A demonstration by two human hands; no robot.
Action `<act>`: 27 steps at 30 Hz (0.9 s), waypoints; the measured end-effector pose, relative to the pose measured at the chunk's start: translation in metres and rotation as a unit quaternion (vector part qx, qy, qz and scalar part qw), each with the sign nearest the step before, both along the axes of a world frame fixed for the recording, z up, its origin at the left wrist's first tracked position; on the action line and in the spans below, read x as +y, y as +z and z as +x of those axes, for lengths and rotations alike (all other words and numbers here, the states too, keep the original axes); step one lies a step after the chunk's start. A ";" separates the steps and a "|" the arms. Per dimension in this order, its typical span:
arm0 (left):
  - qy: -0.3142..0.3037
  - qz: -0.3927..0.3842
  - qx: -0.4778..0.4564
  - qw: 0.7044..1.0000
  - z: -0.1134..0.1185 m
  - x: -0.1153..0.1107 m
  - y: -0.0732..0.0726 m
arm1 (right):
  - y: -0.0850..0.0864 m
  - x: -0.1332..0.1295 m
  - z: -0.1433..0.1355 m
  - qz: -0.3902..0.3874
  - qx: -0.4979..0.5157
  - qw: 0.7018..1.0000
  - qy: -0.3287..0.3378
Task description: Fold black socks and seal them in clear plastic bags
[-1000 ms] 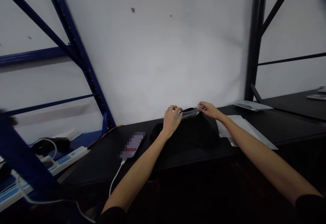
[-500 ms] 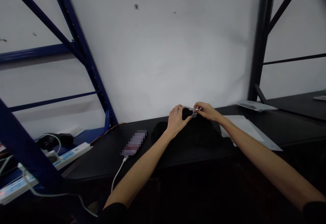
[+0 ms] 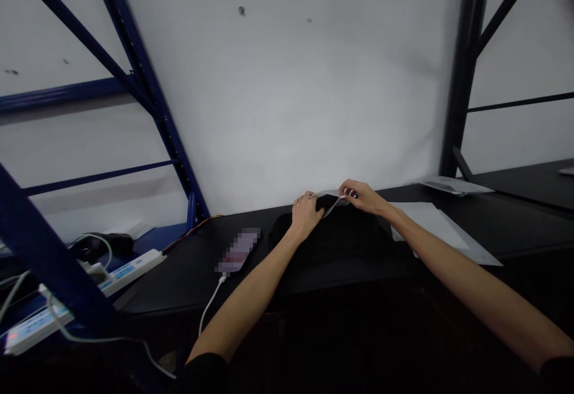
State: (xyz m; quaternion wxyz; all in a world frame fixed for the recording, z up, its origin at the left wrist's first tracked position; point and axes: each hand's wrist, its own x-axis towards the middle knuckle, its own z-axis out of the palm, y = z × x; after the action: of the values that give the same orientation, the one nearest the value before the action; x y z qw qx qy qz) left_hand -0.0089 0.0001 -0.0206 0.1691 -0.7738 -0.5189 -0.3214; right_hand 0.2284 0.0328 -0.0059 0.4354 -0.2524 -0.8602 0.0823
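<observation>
A black folded garment (image 3: 341, 241) lies on the dark table (image 3: 188, 280) in front of me. At its far edge both hands hold a clear plastic bag (image 3: 329, 198) whose mouth shows a dark piece inside. My left hand (image 3: 306, 213) grips the bag's left side, fingers curled over it. My right hand (image 3: 361, 195) pinches the bag's right end. How far the garment is inside the bag is hard to tell in the dim light.
A phone (image 3: 237, 252) on a white charging cable (image 3: 207, 310) lies left of the garment. Flat white bags (image 3: 437, 223) lie to the right. A blue rack frame (image 3: 147, 101) and a power strip (image 3: 130, 265) stand at the left, a dark rack post (image 3: 461, 71) at the right.
My hands have drawn closer together on the bag, and the left hand has slid over its left end. The view has shifted slightly.
</observation>
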 end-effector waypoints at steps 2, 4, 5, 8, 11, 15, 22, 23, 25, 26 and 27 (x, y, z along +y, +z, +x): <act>-0.012 -0.004 -0.014 1.000 0.000 -0.002 0.002 | -0.001 0.002 0.001 0.010 -0.015 1.000 -0.003; -0.029 -0.003 -0.031 0.999 0.001 -0.003 0.004 | -0.001 0.004 0.003 0.024 -0.031 0.999 -0.010; -0.039 -0.001 -0.037 0.999 0.002 -0.004 0.005 | -0.001 0.004 0.003 0.031 -0.037 0.999 -0.018; -0.066 0.012 -0.054 0.996 0.005 -0.006 0.007 | 0.001 0.003 0.006 0.047 -0.039 0.997 -0.044; -0.095 0.028 -0.070 0.993 0.009 -0.009 0.009 | 0.003 0.001 0.008 0.055 -0.024 0.997 -0.050; -0.151 0.045 -0.105 0.982 0.011 -0.014 0.014 | 0.006 0.001 0.009 0.060 -0.007 0.997 -0.051; -0.198 0.093 -0.162 0.962 0.012 -0.027 0.025 | 0.013 0.003 0.019 0.092 -0.005 0.990 -0.106; -0.198 0.098 -0.168 0.961 0.013 -0.028 0.025 | 0.015 0.003 0.022 0.096 -0.011 0.988 -0.119; -0.204 0.108 -0.182 0.956 0.013 -0.029 0.025 | 0.018 0.001 0.028 0.111 -0.021 0.983 -0.147; -0.209 0.113 -0.188 0.953 0.013 -0.029 0.024 | 0.020 0.001 0.031 0.122 -0.024 0.979 -0.162; -0.214 0.115 -0.194 0.950 0.013 -0.028 0.023 | 0.022 0.001 0.034 0.133 -0.027 0.974 -0.179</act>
State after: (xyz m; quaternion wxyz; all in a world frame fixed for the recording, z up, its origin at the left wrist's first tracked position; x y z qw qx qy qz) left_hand 0.0038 -0.0280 0.0022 0.0807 -0.7649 -0.3230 -0.5515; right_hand 0.2626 0.0335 0.0158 0.4492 -0.3443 -0.8157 -0.1192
